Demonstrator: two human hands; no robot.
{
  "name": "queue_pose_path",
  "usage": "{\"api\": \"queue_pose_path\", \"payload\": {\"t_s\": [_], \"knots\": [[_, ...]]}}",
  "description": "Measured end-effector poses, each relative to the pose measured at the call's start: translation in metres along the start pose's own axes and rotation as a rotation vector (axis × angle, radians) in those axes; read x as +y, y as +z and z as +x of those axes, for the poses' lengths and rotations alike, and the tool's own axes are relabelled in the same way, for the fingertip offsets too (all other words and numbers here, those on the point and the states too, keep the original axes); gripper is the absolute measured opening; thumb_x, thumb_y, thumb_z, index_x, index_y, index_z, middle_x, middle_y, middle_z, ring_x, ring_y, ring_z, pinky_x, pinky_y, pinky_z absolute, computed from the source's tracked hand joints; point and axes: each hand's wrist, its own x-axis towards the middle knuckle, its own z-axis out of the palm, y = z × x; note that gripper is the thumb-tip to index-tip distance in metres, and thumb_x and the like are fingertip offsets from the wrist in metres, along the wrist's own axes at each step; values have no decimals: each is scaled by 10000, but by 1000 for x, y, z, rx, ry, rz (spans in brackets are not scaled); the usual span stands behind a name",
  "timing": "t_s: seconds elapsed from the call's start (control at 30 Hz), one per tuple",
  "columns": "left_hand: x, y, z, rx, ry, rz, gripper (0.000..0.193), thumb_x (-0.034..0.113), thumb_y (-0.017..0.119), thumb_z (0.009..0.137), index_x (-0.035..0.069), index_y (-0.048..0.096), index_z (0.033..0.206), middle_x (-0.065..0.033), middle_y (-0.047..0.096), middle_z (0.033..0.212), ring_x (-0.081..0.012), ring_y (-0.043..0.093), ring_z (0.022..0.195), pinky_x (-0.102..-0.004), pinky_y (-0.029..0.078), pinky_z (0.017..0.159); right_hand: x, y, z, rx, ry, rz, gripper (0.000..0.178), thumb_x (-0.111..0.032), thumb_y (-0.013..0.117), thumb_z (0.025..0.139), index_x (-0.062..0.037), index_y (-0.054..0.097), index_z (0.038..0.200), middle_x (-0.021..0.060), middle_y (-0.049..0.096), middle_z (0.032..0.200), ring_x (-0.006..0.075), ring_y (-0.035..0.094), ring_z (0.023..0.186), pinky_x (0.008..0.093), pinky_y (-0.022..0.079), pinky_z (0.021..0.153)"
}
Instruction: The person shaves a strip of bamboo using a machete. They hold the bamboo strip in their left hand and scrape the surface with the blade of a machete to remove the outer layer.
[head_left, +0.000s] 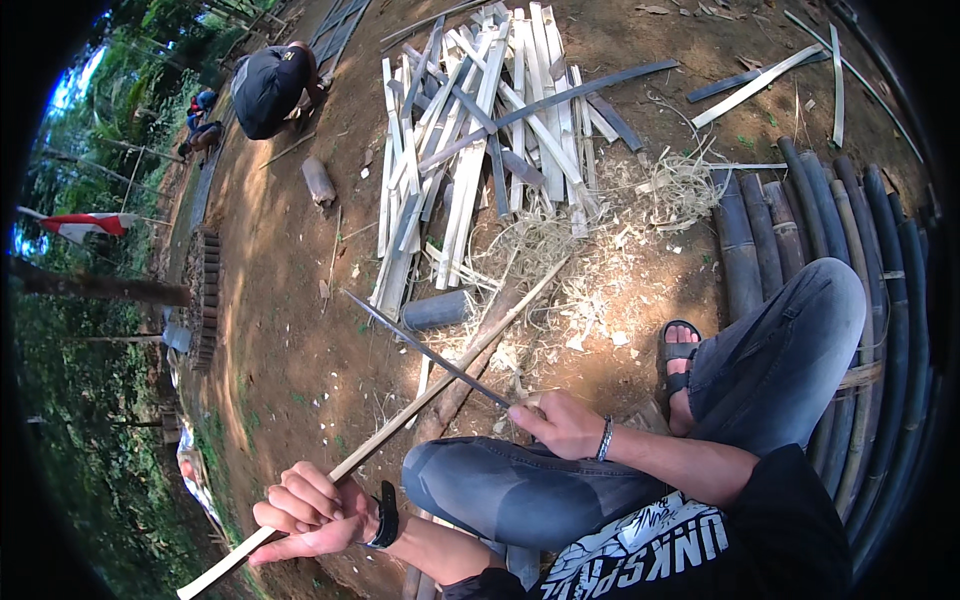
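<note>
My left hand (315,508) is closed around the lower part of a long, pale bamboo strip (400,418). The strip slants up and away to the right, its far end above the shavings. In my right hand (568,425) is the handle of a long-bladed knife (405,338), mostly hidden by the fingers. Its thin dark blade points up and to the left and crosses the strip about midway along. Whether the blade touches the strip, I cannot tell. Both hands are near my bent leg (510,490).
Beyond the strip lies a pile of split bamboo slats (465,180). Curly shavings (600,290) cover the dirt by my sandalled foot (680,350). A short dark bamboo piece (436,310) lies near the blade. Bamboo poles (890,290) line the right. Another person (268,95) bends over at upper left.
</note>
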Motion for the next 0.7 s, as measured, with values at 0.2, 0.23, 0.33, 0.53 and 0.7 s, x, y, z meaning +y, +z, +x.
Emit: {"api": "queue_pose_path", "payload": {"t_s": [0.2,0.23,0.33,0.53,0.7], "knots": [[3,13,5,-96,-24,-100,603,633,287,914,129,283,583,24,300,445,-68,268,312,-183,220,294,46,-28,9,73,228,10,673,-528,359,945,-15,494,531,73,451,403,168,440,331,334,387,370],[5,10,3,-81,-14,-79,601,631,291,915,129,284,584,25,301,445,-67,270,313,-182,220,294,22,-14,-2,62,187,77,690,-536,355,944,-9,484,517,79,437,410,178,438,342,386,370,385],[-5,12,5,-71,-1,-73,599,623,305,916,125,292,583,25,307,445,-59,276,314,-181,219,295,33,-8,-3,87,-44,-60,707,-557,361,934,-13,460,494,75,445,421,176,456,371,399,382,414],[-1,11,5,-89,-5,-89,592,600,330,925,123,296,576,30,299,437,-57,259,302,-176,211,296,46,-21,10,44,278,239,688,-574,380,923,-23,486,524,55,460,423,169,521,397,352,437,437],[0,1,4,-134,-50,-72,586,624,298,918,138,293,591,36,278,467,-67,243,349,-196,217,360,65,-29,20,50,148,4,682,-576,358,929,-63,458,490,40,471,415,159,505,366,320,434,402]]}}
